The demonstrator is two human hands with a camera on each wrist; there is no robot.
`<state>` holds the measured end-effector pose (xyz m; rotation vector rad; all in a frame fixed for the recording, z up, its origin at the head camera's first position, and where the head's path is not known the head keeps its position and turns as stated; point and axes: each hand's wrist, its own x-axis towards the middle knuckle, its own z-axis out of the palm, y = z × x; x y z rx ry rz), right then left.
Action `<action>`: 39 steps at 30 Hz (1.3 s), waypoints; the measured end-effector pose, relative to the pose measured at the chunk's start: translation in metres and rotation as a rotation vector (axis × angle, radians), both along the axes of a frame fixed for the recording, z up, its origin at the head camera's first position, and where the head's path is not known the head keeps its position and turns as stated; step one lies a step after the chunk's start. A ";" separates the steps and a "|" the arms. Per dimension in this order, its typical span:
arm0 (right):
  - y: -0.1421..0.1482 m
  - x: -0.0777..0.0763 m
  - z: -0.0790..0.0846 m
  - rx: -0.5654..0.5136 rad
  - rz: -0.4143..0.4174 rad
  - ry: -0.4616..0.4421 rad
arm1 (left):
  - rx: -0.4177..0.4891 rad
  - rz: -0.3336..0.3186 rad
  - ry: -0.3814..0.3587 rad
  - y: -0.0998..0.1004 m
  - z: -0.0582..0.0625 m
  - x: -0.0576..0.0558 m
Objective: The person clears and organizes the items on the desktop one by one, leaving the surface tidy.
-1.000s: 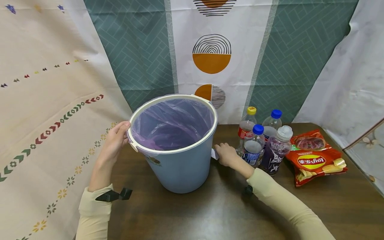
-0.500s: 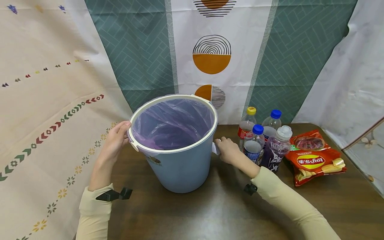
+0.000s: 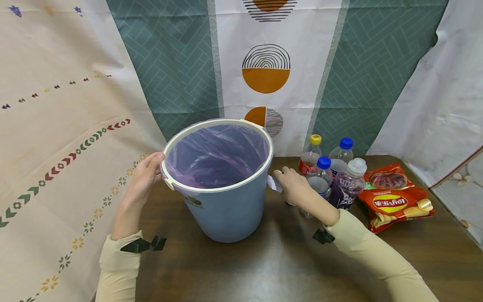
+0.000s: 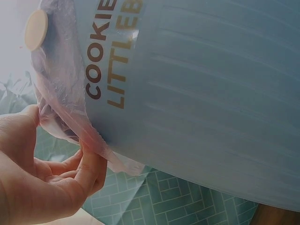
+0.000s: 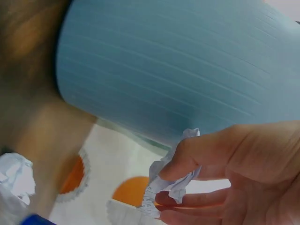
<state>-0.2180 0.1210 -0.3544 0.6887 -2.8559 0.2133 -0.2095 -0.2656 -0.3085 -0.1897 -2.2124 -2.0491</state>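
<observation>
A light-blue trash bin (image 3: 230, 216) with a cream rim and a thin pinkish liner bag (image 4: 70, 110) stands on the table. At the rim's left side my left hand (image 3: 140, 184) grips the edge, thumb and fingers on the liner. Close to the bin's right side, my right hand (image 3: 298, 188) pinches a crumpled white paper (image 5: 176, 166) between thumb and fingers. The paper is raised off the table, below rim height. Inside the bin only the liner shows; its bottom is shadowed.
Several plastic bottles stand right of my right hand, among them a purple-labelled bottle (image 3: 346, 186) and a yellow-capped one (image 3: 311, 153). A red chip bag (image 3: 396, 203) lies beyond them. Another crumpled paper (image 5: 18, 176) shows in the right wrist view. A patterned curtain (image 3: 188, 63) hangs behind.
My right hand has lifted the crumpled paper from near the table beside the bin, rising slightly and shifting right. The left hand and bin have stayed put.
</observation>
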 end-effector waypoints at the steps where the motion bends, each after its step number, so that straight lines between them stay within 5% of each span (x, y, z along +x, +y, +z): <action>1: 0.002 0.001 0.003 -0.007 0.011 0.000 | -0.009 -0.002 0.004 -0.001 -0.001 -0.001; 18: 0.027 0.017 0.056 -0.089 0.075 0.007 | -0.003 -0.003 -0.005 0.003 0.004 0.003; 39: 0.022 0.025 0.108 -0.141 -0.031 0.046 | 0.037 -0.026 0.000 0.003 0.003 0.004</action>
